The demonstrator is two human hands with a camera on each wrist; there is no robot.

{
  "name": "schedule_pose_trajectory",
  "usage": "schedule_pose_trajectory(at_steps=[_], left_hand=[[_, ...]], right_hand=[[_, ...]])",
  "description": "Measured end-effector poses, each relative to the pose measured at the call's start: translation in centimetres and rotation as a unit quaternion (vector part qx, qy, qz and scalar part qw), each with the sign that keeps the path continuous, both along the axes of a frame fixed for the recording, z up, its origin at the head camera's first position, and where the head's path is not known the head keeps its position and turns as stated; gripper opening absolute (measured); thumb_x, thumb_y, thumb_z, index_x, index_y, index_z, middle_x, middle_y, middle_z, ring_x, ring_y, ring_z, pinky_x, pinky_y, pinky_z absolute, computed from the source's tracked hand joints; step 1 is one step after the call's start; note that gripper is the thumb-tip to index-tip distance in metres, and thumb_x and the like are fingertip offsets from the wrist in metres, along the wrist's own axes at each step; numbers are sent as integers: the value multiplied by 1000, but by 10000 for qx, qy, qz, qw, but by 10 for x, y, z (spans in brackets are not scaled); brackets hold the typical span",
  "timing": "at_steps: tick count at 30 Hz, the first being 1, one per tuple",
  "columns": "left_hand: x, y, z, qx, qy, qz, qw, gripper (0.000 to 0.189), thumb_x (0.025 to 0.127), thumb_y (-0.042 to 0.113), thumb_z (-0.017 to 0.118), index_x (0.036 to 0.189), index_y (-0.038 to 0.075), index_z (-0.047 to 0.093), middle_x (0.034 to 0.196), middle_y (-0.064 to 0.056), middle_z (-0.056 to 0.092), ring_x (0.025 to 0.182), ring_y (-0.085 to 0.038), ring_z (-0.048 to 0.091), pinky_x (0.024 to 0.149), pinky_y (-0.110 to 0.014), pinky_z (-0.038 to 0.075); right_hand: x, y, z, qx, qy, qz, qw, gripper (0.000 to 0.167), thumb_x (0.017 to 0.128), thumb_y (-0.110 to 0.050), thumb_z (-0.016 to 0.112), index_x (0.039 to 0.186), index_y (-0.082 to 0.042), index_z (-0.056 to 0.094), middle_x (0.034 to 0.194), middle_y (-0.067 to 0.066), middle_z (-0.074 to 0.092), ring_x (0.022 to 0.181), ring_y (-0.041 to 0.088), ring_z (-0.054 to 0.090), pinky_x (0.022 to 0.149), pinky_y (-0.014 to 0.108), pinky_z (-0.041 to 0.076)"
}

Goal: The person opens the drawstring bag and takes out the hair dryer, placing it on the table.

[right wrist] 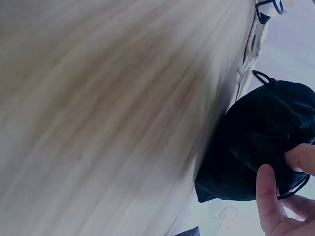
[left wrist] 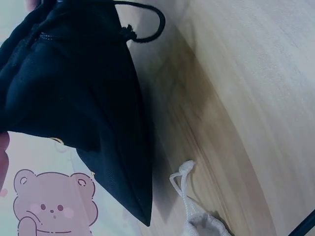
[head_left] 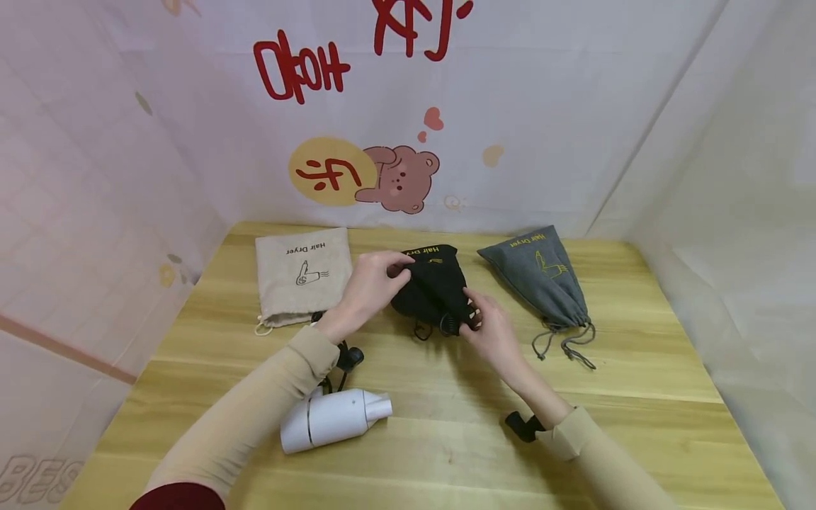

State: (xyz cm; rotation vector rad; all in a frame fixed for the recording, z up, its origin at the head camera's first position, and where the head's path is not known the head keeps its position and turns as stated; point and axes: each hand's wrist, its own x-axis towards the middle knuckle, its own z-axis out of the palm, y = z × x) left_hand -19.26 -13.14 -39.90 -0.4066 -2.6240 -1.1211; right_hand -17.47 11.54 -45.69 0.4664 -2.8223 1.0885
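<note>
A black drawstring bag (head_left: 433, 294) with yellow "Hair Dryer" lettering stands bunched at the middle back of the table. My left hand (head_left: 372, 287) pinches its cloth near the lettering. At the bag's right side, by the gathered mouth and cord, my right hand (head_left: 491, 331) grips the fabric between thumb and fingers. The right wrist view shows those fingers on the dark cloth (right wrist: 256, 142). Whether anything is inside the bag is hidden. In front of the left forearm lies a white hair dryer (head_left: 338, 419), its nozzle pointing right and its handle partly covered by the sleeve.
A cream "Hair Dryer" bag (head_left: 302, 276) lies at the back left, a grey one (head_left: 538, 276) at the back right. Black cable and a plug (head_left: 349, 358) sit beside the left wrist. Under the right forearm is a black object (head_left: 524, 426), partly hidden. A printed wall closes the back.
</note>
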Motion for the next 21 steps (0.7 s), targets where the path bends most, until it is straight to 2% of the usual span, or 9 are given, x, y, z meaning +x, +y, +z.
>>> schedule_pose_trajectory(at_steps=[7,13,16,21], left_hand=[[2,-1,2,126,-102,61,9998,25,97,5,64,116,4,80,111,-13,81,92,-24,77,82,-39,64],[6,-5,4,118,-95,59,9999,24,94,2,66,114,4,80,105,-13,82,88,-23,78,80,-39,65],[9,-9,3,132,-139,70,9998,23,94,3,68,113,4,81,103,-12,82,88,-23,78,80,-39,65],[9,-14,7,166,14,101,9998,21,96,7,69,113,4,81,104,-13,83,88,-23,78,79,-41,65]], right_hand=[[4,6,-2,451,252,77,9986,64,79,10,72,141,3,62,100,16,68,74,18,63,69,31,52],[4,13,-4,835,205,160,9962,57,77,10,73,134,5,67,89,11,68,72,16,63,67,30,53],[7,15,-4,895,176,168,9957,51,77,10,73,127,6,70,87,10,70,73,16,66,68,31,56],[7,15,0,926,46,68,9957,35,79,9,72,112,3,77,82,10,76,71,16,70,67,33,59]])
